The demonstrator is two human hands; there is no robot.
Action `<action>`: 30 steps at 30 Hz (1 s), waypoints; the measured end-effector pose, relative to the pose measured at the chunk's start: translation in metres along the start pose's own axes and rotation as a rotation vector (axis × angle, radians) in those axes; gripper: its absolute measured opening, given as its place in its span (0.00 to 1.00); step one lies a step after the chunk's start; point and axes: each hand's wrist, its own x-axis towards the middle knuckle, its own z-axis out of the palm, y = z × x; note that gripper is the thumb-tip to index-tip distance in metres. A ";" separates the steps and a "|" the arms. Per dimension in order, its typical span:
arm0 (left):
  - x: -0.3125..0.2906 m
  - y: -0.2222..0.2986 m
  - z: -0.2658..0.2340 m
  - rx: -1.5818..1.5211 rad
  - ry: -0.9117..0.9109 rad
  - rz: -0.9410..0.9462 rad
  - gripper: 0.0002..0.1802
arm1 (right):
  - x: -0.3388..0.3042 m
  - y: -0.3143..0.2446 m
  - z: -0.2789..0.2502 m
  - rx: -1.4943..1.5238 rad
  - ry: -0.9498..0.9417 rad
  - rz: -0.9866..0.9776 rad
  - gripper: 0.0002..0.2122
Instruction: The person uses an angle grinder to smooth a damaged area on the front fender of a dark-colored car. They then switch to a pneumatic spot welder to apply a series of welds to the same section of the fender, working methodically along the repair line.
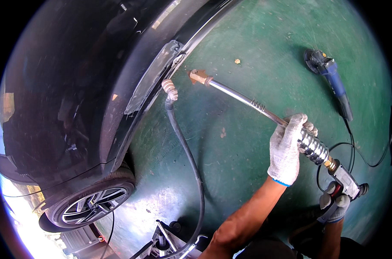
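My left hand (pixel 286 151), in a white knit glove with a blue cuff, is closed round the shaft of a slide-hammer dent puller (pixel 235 95) at its ribbed metal weight. My right hand (pixel 339 209), also gloved, grips the tool's pistol handle at the lower right, by a red trigger. The chrome rod slants up and left, ending in a copper-coloured tip (pixel 199 77) just short of the car sill. On the dark car (pixel 75 73), a bare grey metal patch (pixel 152 80) runs along the lower edge. Beside it, a thick grey cable (pixel 188 151) ends in a copper-coloured fitting (pixel 170 89) close against the sill.
A blue angle grinder (pixel 332 80) lies on the green floor (pixel 256 43) at the right, its black cord looping near my right hand. The car's wheel (pixel 94 203) stands lower left. Metal tools (pixel 165 237) sit at the bottom, where the grey cable passes.
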 end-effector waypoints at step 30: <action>-0.002 0.020 0.011 0.040 -0.021 0.049 0.17 | 0.001 0.006 0.023 0.021 0.005 -0.020 0.20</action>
